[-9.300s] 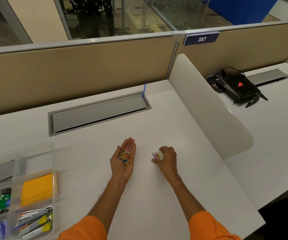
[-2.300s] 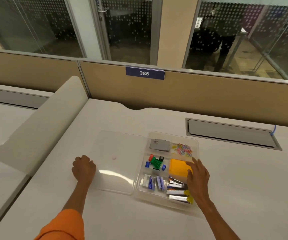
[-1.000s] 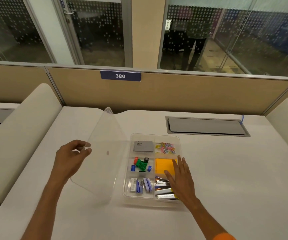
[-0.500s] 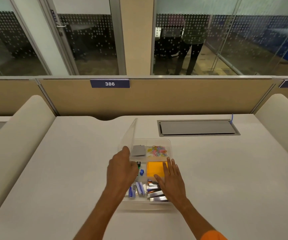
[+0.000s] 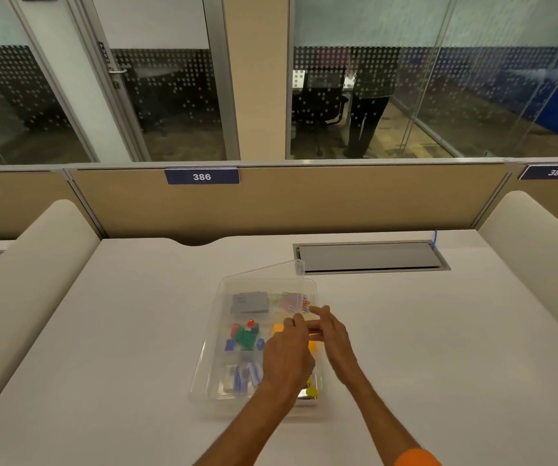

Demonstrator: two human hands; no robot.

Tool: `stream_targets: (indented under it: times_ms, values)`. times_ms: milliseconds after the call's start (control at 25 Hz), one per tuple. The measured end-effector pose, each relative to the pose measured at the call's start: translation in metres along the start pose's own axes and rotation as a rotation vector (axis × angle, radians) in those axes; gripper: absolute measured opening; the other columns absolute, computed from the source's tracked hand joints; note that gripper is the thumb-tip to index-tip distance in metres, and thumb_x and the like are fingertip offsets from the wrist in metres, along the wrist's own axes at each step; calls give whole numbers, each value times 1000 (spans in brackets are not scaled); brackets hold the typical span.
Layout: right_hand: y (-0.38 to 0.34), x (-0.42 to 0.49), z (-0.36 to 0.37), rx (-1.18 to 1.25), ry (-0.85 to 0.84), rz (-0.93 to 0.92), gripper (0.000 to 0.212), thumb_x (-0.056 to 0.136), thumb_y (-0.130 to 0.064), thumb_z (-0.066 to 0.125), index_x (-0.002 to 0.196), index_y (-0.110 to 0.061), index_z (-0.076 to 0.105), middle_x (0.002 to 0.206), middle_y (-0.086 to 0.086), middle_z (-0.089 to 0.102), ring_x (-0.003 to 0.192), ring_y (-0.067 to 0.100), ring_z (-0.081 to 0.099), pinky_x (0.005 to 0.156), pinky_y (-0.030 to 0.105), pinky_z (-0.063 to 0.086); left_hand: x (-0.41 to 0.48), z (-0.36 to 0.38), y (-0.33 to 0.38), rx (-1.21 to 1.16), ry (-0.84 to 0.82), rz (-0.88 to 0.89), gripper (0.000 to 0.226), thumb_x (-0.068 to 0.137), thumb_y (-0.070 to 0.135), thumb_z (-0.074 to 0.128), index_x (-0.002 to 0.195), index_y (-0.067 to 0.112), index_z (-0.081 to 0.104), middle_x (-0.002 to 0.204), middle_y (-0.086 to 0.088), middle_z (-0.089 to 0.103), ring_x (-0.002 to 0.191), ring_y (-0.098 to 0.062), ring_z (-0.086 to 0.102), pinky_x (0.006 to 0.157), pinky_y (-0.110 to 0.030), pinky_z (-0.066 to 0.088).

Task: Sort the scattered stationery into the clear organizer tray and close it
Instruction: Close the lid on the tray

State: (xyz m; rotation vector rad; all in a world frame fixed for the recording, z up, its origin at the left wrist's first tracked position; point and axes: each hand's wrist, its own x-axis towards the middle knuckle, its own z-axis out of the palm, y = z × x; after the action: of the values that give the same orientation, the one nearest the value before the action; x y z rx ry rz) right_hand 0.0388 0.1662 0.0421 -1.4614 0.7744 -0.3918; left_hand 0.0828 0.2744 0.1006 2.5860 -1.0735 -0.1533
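Observation:
The clear organizer tray (image 5: 200,381) lies on the white desk in front of me. Inside it are a grey box (image 5: 249,302), coloured paper clips (image 5: 305,302), green and blue clips (image 5: 245,336), blue staple boxes (image 5: 244,378) and orange sticky notes (image 5: 277,329). The clear lid (image 5: 260,284) is folded over the tray, hinged at the left, its right edge still raised a little. My left hand (image 5: 287,358) grips the lid's free edge over the tray's right half. My right hand (image 5: 331,338) sits beside it at the tray's right rim, fingers stretched out and holding nothing.
A grey cable hatch (image 5: 370,257) is set into the desk behind the tray. Rounded white dividers stand at the left (image 5: 32,264) and right (image 5: 533,237). A beige partition (image 5: 304,203) closes the back.
My left hand has swung the lid from lying open on the left, up through vertical, and down over the tray. My right hand slid from inside the tray to its right rim.

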Motion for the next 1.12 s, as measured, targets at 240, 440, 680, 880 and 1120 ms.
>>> stream_targets:
  times_ms: [240,440,680,880,1120]
  values:
    - [-20,11,-15,6,-120,42,30,92,-16,61,121,-15,58,100,1,74,90,17,72,78,32,60,2,33,18,-8,-68,-3,54,94,20,55,143,11,35,134,-7,56,101,-24,66,84,-32,53]
    - [3,20,-23,-133,-9,70,31,95,-8,53,125,-10,49,91,14,72,66,19,66,59,25,54,3,24,-22,35,80,-31,35,94,39,50,120,16,55,121,-4,57,95,-22,63,73,-33,53]
    - [36,31,-19,-617,108,11,37,98,-15,49,133,-2,49,122,15,53,108,25,56,89,25,42,28,27,-145,-59,71,-281,54,91,31,62,139,14,47,148,-12,43,130,-32,48,101,-45,46]
    - [55,28,-6,-644,195,-61,35,99,-15,47,131,-3,49,113,11,50,89,16,52,79,21,40,18,37,-169,-504,35,-441,51,98,34,43,144,11,38,144,-10,49,128,-30,51,106,-43,41]
    - [63,27,12,-533,391,-92,30,98,-8,48,125,3,56,95,8,48,79,22,56,68,26,46,23,50,-178,-724,99,-461,29,96,24,52,120,9,56,109,-8,67,91,-23,67,95,-48,53]
